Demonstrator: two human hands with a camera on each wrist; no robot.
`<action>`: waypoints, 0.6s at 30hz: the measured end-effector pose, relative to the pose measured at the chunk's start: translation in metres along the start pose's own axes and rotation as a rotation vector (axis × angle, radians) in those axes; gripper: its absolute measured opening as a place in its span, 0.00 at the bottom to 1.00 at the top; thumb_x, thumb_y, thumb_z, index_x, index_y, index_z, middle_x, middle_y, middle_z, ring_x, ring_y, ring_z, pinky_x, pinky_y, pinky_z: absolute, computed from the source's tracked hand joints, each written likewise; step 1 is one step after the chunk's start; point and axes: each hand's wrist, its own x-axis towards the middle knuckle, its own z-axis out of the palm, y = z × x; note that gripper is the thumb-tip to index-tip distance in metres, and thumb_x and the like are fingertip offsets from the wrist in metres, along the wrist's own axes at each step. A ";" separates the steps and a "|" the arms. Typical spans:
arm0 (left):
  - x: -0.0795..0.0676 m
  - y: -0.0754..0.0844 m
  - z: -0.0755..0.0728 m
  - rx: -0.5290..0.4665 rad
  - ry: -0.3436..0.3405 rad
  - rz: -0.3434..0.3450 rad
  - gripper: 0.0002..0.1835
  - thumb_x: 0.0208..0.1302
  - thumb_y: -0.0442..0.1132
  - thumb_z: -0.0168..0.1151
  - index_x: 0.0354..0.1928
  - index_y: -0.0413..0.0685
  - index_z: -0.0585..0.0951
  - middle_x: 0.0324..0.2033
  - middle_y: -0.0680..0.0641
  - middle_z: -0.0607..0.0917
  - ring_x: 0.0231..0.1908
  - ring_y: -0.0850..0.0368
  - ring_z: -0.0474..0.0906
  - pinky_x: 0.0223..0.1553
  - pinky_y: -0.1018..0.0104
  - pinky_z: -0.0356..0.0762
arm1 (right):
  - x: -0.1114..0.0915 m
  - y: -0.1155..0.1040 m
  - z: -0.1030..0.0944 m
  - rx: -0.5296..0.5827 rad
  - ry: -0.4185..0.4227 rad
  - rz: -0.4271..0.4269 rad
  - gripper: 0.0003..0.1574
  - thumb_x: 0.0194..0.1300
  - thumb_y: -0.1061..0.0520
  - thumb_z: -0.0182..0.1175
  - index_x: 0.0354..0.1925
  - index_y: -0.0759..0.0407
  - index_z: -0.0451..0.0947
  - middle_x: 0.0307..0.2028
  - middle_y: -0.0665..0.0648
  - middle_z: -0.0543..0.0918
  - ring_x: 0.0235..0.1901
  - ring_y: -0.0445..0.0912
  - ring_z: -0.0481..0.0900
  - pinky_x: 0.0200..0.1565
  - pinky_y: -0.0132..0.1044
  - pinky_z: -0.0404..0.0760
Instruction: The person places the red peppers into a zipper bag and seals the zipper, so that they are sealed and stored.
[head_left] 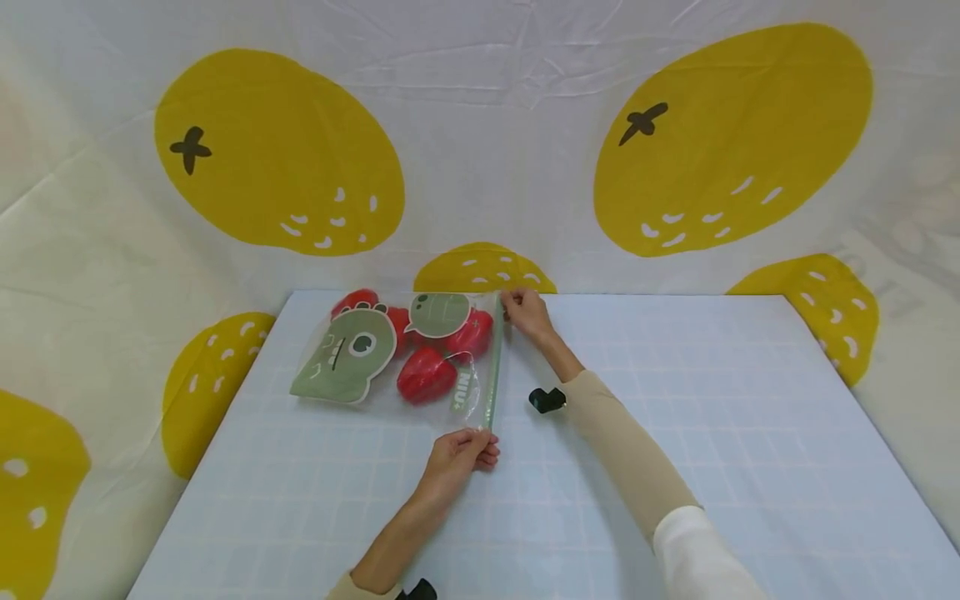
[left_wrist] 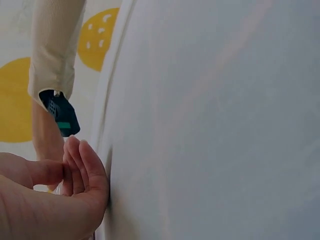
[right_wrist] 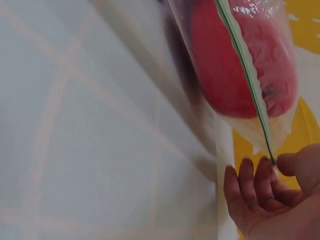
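A clear zip bag with a green seal strip and a printed green cartoon monster lies at the back left of the table. Several red apple-like fruits show through its plastic. At the near end of the strip, my left hand pinches the bag's corner between thumb and forefinger. My right hand pinches the strip's far end, near the table's back edge. In the right wrist view the green zip runs straight down to the right thumb and fingertips, and the strip looks closed along its visible length.
A pale blue checked table stretches to the right of the bag and toward me. Behind it hangs a white cloth printed with large yellow fruits. Dark wrist cameras sit on both sleeves.
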 end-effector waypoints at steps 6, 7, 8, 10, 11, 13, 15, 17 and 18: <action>0.001 0.001 -0.002 0.028 -0.013 -0.025 0.19 0.77 0.44 0.58 0.49 0.29 0.82 0.34 0.46 0.86 0.33 0.58 0.82 0.40 0.70 0.85 | -0.004 0.001 -0.002 -0.033 -0.043 -0.002 0.23 0.80 0.51 0.53 0.55 0.71 0.78 0.43 0.65 0.84 0.39 0.53 0.83 0.43 0.36 0.85; 0.002 0.001 -0.003 0.029 -0.016 -0.029 0.20 0.78 0.44 0.58 0.48 0.29 0.82 0.33 0.47 0.86 0.32 0.58 0.82 0.39 0.70 0.85 | -0.005 0.001 -0.003 -0.036 -0.044 -0.006 0.23 0.80 0.51 0.53 0.55 0.72 0.78 0.43 0.65 0.84 0.40 0.53 0.83 0.44 0.36 0.85; 0.002 0.001 -0.003 0.030 -0.017 -0.031 0.20 0.78 0.45 0.58 0.48 0.28 0.82 0.32 0.47 0.86 0.31 0.59 0.81 0.37 0.70 0.85 | -0.006 0.001 -0.004 -0.039 -0.043 -0.012 0.23 0.79 0.52 0.54 0.55 0.72 0.78 0.44 0.66 0.84 0.40 0.53 0.83 0.44 0.36 0.85; 0.002 0.002 -0.004 0.037 -0.018 -0.028 0.21 0.78 0.45 0.58 0.45 0.27 0.83 0.29 0.48 0.85 0.28 0.60 0.80 0.33 0.71 0.84 | -0.010 0.001 -0.005 -0.047 -0.043 -0.022 0.22 0.79 0.52 0.54 0.55 0.71 0.77 0.44 0.66 0.84 0.40 0.53 0.83 0.44 0.37 0.86; 0.002 0.003 -0.005 0.043 -0.018 -0.022 0.22 0.78 0.45 0.58 0.43 0.26 0.83 0.27 0.48 0.85 0.26 0.60 0.80 0.32 0.72 0.83 | -0.011 0.001 -0.006 -0.049 -0.043 -0.028 0.21 0.79 0.53 0.54 0.55 0.71 0.77 0.44 0.66 0.84 0.40 0.53 0.83 0.44 0.36 0.86; 0.001 0.004 -0.006 0.062 -0.014 -0.010 0.22 0.77 0.44 0.58 0.40 0.26 0.83 0.25 0.48 0.84 0.24 0.61 0.79 0.29 0.72 0.82 | -0.014 0.001 -0.007 -0.057 -0.040 -0.038 0.20 0.79 0.54 0.55 0.54 0.70 0.77 0.44 0.65 0.84 0.40 0.53 0.84 0.43 0.35 0.86; 0.000 0.006 -0.008 0.081 -0.009 0.006 0.21 0.77 0.44 0.59 0.38 0.26 0.84 0.24 0.49 0.83 0.23 0.60 0.77 0.27 0.73 0.81 | -0.017 0.001 -0.009 -0.072 -0.034 -0.050 0.18 0.78 0.54 0.56 0.53 0.69 0.77 0.43 0.65 0.84 0.39 0.53 0.84 0.41 0.33 0.85; -0.001 0.009 -0.010 0.092 -0.002 0.016 0.20 0.76 0.43 0.60 0.38 0.26 0.84 0.23 0.49 0.83 0.22 0.60 0.77 0.26 0.73 0.80 | -0.020 0.001 -0.011 -0.084 -0.025 -0.066 0.17 0.76 0.54 0.58 0.52 0.68 0.77 0.42 0.64 0.84 0.39 0.52 0.83 0.40 0.31 0.83; -0.001 0.010 -0.010 0.094 0.001 0.019 0.20 0.76 0.42 0.60 0.38 0.26 0.84 0.23 0.49 0.83 0.22 0.60 0.76 0.25 0.72 0.80 | -0.022 0.001 -0.012 -0.090 -0.019 -0.074 0.16 0.75 0.55 0.59 0.51 0.68 0.77 0.42 0.64 0.84 0.39 0.52 0.83 0.39 0.30 0.82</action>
